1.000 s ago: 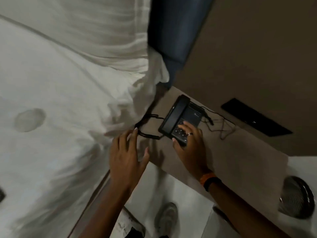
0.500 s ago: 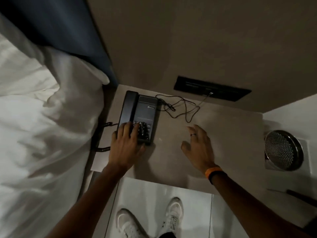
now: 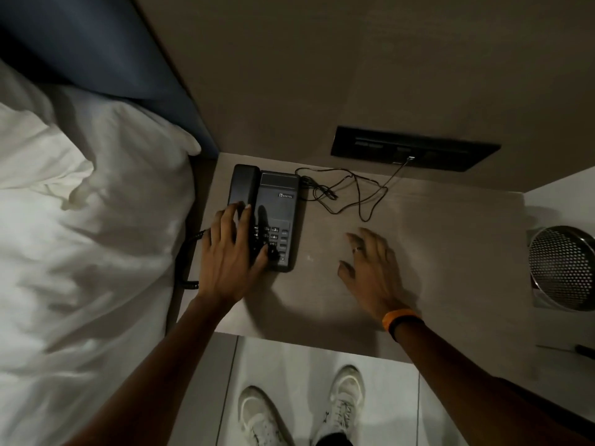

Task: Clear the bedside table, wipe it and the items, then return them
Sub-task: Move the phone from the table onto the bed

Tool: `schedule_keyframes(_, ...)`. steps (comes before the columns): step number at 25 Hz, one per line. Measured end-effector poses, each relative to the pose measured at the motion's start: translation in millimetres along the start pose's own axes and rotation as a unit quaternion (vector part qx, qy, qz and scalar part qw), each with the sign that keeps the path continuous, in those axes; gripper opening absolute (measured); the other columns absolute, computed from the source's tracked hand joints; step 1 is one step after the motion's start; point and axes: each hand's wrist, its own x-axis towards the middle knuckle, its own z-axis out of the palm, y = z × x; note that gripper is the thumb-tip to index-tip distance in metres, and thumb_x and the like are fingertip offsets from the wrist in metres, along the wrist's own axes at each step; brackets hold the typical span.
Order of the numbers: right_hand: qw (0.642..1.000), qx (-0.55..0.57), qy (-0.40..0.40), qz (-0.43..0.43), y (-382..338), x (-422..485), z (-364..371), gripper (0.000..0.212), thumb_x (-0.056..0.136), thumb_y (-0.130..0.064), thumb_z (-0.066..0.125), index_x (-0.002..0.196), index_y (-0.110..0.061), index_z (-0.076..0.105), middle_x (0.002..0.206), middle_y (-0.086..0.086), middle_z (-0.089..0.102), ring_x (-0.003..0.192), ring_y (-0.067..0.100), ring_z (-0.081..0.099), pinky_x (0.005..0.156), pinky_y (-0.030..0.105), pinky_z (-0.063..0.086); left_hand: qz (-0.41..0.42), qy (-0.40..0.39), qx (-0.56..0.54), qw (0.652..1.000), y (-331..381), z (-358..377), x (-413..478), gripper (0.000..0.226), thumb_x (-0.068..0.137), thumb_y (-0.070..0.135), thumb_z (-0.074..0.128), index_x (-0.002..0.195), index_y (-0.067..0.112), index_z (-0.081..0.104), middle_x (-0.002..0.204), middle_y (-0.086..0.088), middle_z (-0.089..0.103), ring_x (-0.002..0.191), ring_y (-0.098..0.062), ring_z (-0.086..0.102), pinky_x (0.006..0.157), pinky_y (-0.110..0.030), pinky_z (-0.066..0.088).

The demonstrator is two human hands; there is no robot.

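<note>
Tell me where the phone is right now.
In the head view the phone sits on the left of the bedside table, beside the bed, with the left hand resting on it; its thin cord runs right to the wall socket.

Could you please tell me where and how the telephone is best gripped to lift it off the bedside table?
Probably from above, at the near end: span the telephone across its long sides, pinning the handset on its left so it stays cradled. The thin cord leaves the far end for the wall panel, and the coiled cord hangs off the left.
</note>
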Motion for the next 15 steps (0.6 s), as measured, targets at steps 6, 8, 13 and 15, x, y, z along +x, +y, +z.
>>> schedule_keyframes(6, 0.931, 0.360, 0.046, 0.041, -90, 39, -2, 0.055, 0.105, -0.035, 0.047, 0.154, -0.013, 0.037, 0.158, 0.008, 0.039, 0.145, 0.021, 0.036, 0.107, 0.008, 0.023, -0.096, -0.039, -0.154, 0.983, -19, 4, 23, 0.090, 0.095, 0.058, 0.052, 0.159, 0.026, -0.002, 0.164, -0.016, 0.016, 0.145, -0.039, 0.032, 0.112, -0.059, 0.038)
schedule_keyframes(8, 0.916, 0.396, 0.035, 0.051, -111, 45, 4, 0.056, 0.107, -0.035, 0.042, 0.157, -0.013, 0.031, 0.161, 0.010, 0.037, 0.149, 0.025, 0.033, 0.121, 0.027, 0.026, -0.096, -0.048, -0.177, 0.978, -21, 6, 26, 0.092, 0.095, 0.057, 0.054, 0.159, 0.029, -0.006, 0.160, -0.017, 0.028, 0.140, -0.038, 0.041, 0.110, -0.057, 0.039)
schedule_keyframes(13, 0.867, 0.476, 0.082, 0.123, -136, 48, 13, 0.053, 0.108, -0.024, 0.043, 0.157, -0.010, 0.029, 0.157, 0.014, 0.043, 0.141, 0.027, 0.047, 0.115, 0.029, 0.040, -0.099, -0.028, -0.255, 0.961, -15, 11, 26, 0.096, 0.091, 0.051, 0.063, 0.159, 0.027, -0.001, 0.158, -0.014, 0.034, 0.142, -0.035, 0.037, 0.114, -0.056, 0.038)
schedule_keyframes(15, 0.860, 0.480, 0.101, 0.138, -141, 45, 14, 0.052, 0.108, -0.021, 0.043, 0.157, -0.009, 0.031, 0.156, 0.014, 0.043, 0.141, 0.026, 0.046, 0.105, 0.016, 0.035, -0.104, -0.023, -0.285, 0.953, -13, 12, 19, 0.098, 0.090, 0.052, 0.064, 0.160, 0.026, 0.001, 0.157, -0.011, 0.036, 0.142, -0.033, 0.038, 0.113, -0.055, 0.040)
